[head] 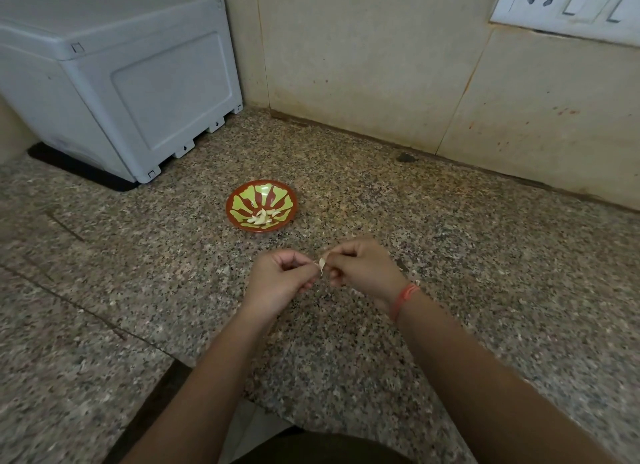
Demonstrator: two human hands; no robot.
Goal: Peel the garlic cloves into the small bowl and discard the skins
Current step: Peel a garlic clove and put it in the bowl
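From the head camera, both hands meet above the speckled counter (450,255), pinching one garlic clove (321,264) between them: the left hand (282,280) and the right hand (363,268) each curl their fingers around it. Beyond them sits the small bowl (239,200) holding peeled cloves (261,217). A grey appliance (114,79) stands at the far left.
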